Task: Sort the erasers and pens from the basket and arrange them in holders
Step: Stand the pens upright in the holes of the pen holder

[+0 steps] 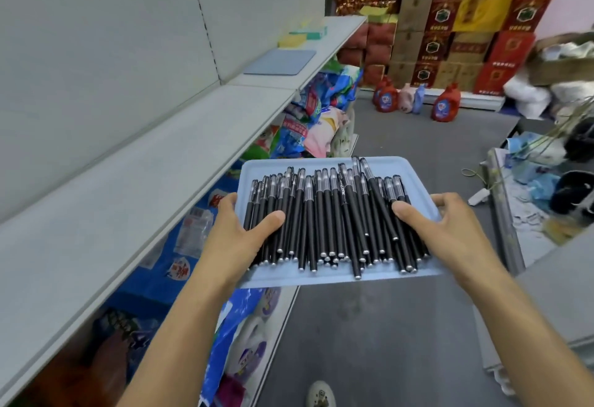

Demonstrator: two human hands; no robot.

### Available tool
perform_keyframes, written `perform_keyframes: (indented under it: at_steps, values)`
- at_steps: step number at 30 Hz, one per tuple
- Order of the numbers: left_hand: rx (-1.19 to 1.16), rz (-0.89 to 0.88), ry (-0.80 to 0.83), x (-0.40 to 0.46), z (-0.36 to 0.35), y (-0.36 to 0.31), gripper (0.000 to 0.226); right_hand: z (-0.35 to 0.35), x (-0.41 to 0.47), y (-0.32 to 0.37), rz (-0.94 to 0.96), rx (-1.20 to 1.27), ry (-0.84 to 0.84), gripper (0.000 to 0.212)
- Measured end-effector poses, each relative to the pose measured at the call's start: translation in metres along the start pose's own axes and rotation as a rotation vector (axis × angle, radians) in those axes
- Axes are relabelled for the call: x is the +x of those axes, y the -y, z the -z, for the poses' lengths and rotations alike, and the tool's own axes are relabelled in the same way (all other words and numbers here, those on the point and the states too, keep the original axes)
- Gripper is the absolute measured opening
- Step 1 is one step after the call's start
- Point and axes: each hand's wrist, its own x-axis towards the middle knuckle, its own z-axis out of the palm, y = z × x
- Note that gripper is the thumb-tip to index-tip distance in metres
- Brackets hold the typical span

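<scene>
A shallow blue tray (414, 273) is held level above the aisle floor, gripped at its left edge by the left hand (238, 233) and at its right edge by the right hand (446, 226), each thumb pressed on the black pens (328, 220) piled across it. Beside it, to the left, a grey shelf (135, 175) runs away, a flat blue mat (281, 62) laid farther along. Stacked cartons (466, 21) are seen at the far wall.

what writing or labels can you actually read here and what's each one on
None can be read for sure.
Pens on the blue tray: one has white print on its barrel, too small to read.
Red cartons stacked at the back: emblem and lettering, blurred.
Red bottles on the floor: round labels, unreadable.
Bags under the shelf: printed characters, too blurred to make out.
</scene>
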Motion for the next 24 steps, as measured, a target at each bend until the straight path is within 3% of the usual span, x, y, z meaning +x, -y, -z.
perform_keyframes:
  at_steps: [6, 10, 24]
  values:
    - [-0.006, -0.036, 0.046, 0.103, -0.029, -0.031, 0.086, -0.008, 0.106, 0.014, 0.018, -0.011, -0.039, 0.059]
    - [-0.010, -0.051, 0.055, 0.171, -0.056, -0.046, 0.068, -0.011, 0.171, 0.017, 0.009, -0.001, -0.058, 0.058]
    - [-0.022, 0.000, -0.074, 0.368, -0.182, -0.092, 0.068, -0.005, 0.435, 0.007, 0.065, -0.070, 0.040, 0.054]
